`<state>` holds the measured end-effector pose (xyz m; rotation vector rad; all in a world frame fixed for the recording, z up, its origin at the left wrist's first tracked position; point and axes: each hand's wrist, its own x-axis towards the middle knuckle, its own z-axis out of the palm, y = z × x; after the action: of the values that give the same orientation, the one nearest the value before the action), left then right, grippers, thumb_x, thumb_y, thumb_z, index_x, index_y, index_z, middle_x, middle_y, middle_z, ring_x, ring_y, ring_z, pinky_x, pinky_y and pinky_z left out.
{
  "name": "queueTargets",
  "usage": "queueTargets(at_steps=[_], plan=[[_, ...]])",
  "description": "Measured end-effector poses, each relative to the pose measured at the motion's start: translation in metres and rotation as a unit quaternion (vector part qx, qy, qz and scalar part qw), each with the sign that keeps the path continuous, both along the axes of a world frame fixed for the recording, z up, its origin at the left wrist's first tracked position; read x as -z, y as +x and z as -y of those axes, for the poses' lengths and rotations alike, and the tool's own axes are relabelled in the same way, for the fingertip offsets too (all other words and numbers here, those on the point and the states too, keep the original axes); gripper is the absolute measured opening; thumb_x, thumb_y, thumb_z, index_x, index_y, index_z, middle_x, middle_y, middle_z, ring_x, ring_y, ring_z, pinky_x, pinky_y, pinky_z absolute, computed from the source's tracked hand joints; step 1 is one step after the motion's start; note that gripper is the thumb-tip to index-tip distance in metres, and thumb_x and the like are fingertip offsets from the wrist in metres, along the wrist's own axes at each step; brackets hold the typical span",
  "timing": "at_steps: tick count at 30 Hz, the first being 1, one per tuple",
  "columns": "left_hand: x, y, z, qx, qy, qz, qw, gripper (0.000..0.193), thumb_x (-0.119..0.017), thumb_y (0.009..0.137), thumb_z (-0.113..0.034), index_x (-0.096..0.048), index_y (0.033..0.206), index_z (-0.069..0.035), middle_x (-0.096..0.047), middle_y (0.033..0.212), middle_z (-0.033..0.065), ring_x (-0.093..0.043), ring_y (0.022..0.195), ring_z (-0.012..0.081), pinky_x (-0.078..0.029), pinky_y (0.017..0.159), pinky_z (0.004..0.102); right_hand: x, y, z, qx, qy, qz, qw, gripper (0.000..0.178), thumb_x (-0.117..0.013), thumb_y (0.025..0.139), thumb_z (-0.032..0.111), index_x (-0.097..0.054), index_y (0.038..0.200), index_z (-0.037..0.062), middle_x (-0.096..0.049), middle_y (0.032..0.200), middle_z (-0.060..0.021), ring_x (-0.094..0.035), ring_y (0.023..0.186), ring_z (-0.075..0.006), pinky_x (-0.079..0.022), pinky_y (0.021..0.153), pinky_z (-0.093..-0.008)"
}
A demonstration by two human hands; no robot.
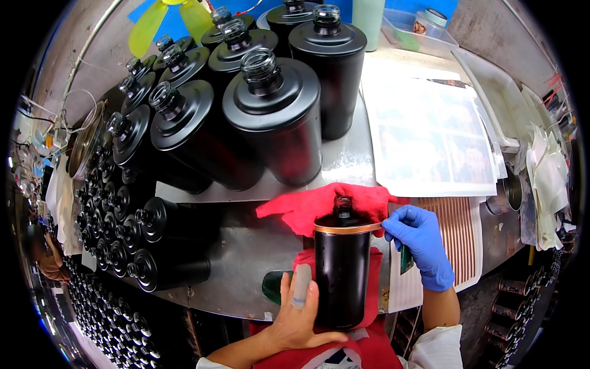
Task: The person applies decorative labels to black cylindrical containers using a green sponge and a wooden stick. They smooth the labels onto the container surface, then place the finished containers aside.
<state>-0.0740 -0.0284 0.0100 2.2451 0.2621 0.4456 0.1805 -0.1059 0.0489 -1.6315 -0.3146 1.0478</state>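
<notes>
A glossy black bottle [342,277] lies in front of me with its clear-threaded neck pointing away, on red cloth. A thin copper-coloured strip [347,230] runs across its shoulder. My right hand [418,237], in a blue glove, pinches the strip's right end between thumb and fingers. A dark green flat piece [406,259] shows below that hand; whether the hand holds it is hard to see. My bare left hand [301,310], one finger wrapped in grey tape, has its fingers stretched apart beside the bottle's lower left side, the thumb near its base.
Several large black bottles [273,117] stand on a raised metal shelf beyond. More black bottles [166,270] crowd the left. A striped strip sheet [452,240] lies right, below white printed sheets [430,147]. Another green piece [276,286] and a red cloth [332,200] lie nearby.
</notes>
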Motion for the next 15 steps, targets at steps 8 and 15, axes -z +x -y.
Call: queueTargets(at_steps=[8,15], plan=[[-0.004,0.024,0.009,0.036,0.096,-0.004,0.995,0.068,-0.07,0.075,-0.037,-0.044,0.133,-0.013,-0.038,0.133,0.0203,-0.035,0.118,0.046,-0.029,0.089,0.0662,-0.01,-0.004,-0.004,-0.012,-0.017,0.014,1.0,0.014,-0.07,0.08,0.014,-0.064,0.08,0.001,-0.061,0.07,-0.0018,-0.056,0.063,-0.0062,-0.044,0.056,-0.0197],[0.01,0.006,0.004,-0.015,-0.005,0.028,0.999,0.091,-0.071,0.068,-0.055,-0.032,0.139,-0.012,-0.028,0.136,0.0332,-0.031,0.121,0.0511,-0.018,0.1,0.0615,-0.02,-0.023,-0.021,-0.031,-0.001,0.02,0.999,0.016,-0.072,0.079,0.015,-0.064,0.081,0.0011,-0.059,0.07,-0.0003,-0.053,0.061,-0.0053,-0.043,0.057,-0.019]])
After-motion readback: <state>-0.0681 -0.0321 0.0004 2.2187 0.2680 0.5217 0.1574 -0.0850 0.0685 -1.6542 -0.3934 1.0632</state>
